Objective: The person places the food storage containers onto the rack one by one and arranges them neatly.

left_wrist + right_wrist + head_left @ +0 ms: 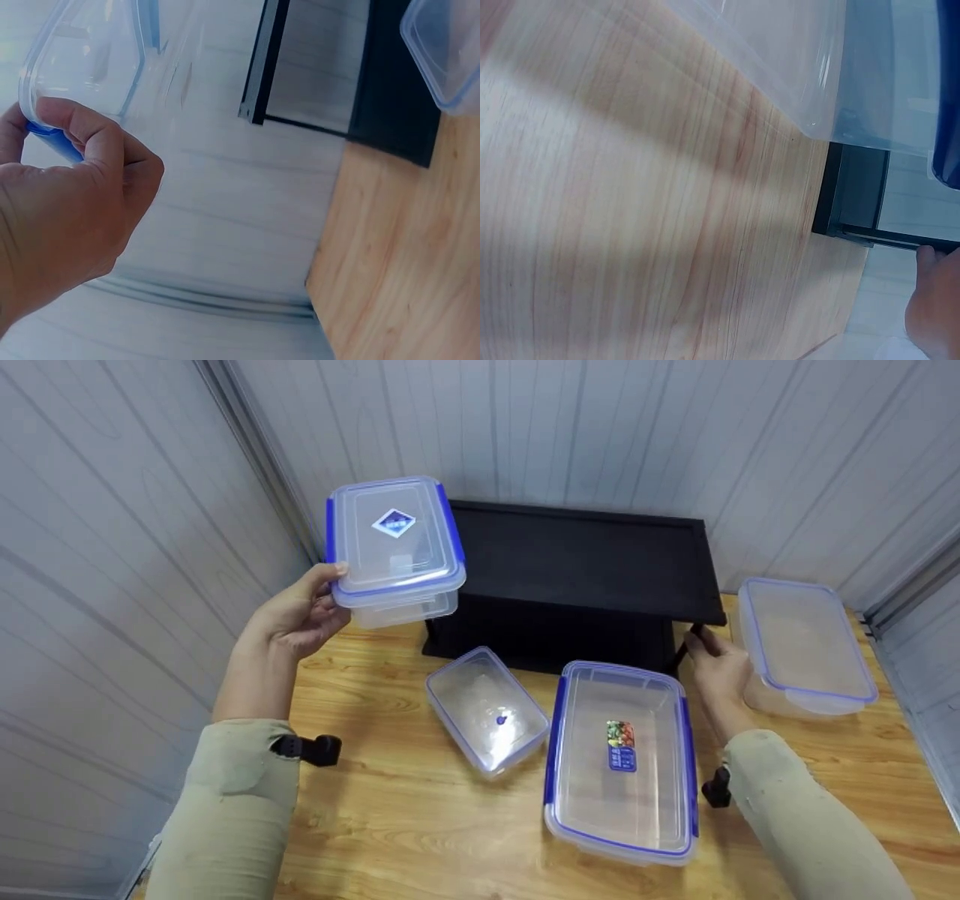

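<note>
Nearest to me on the wooden table [390, 817] the big lidded container with the food sticker [621, 761] is sitting flat, and just left of it, close but not touching, the small open tub [487, 711] is lying at an angle. That's 2 boxes crowding the middle, so the free wood is mostly along the near edge and the left side.

My right hand [718, 673] is reaching in beside the big one, fingertips at the right front leg of the black shelf [585, 556]. I honestly can't tell whether it's gripping the leg or just touching it. Right beside that hand, a 3rd container, the lidded tub [806, 643], is sitting near the table's right edge.

My left hand [296, 619] is pinching the blue-clipped lidded container [395, 549] by its near rim, thumb on the lid, holding it up in the air off the shelf's left front corner. I'd say I'm mid-carry. Setting it on the shelf top looks like the next move, and it calls for clearing that front lip. The wall's close on the left, so there's not much swing room there.
</note>
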Demonstrator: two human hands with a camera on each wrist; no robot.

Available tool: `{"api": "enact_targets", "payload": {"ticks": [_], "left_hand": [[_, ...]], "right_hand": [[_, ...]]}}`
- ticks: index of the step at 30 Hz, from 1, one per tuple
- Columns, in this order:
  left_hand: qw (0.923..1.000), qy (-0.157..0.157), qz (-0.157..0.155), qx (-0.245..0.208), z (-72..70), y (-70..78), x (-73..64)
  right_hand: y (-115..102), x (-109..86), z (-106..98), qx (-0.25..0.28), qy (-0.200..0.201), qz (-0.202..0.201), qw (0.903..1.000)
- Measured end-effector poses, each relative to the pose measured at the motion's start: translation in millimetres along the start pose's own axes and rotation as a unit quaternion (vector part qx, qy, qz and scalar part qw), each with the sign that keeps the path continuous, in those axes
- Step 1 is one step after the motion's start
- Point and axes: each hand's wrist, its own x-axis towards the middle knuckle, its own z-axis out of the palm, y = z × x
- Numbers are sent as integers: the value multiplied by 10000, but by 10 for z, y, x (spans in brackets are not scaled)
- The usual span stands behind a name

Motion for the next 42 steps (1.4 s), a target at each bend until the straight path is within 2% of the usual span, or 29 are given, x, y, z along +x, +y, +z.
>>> {"api": "enact_targets", "payload": {"ticks": [3, 12, 21, 31, 40, 42], "left_hand": [[9998, 169, 73, 62, 93, -27, 73], [9990, 431, -14, -80, 315, -111, 273], [9988, 422, -119, -214, 439, -201, 463], [9989, 328, -251, -217, 454, -264, 657], [9973, 529, -433, -256, 414, -286, 806], [9976, 427, -485, -233, 399, -292, 835]], "right_hand": [[3, -3, -7, 9, -12, 18, 10000], [24, -22, -23, 12, 144, -74, 9999], [3, -48, -6, 83, 321, -161, 9993], [-17, -74, 17, 199, 203, 12, 9996], [-17, -101, 26, 224, 260, -61, 9994], [-20, -104, 21, 177, 252, -31, 9995]]}}
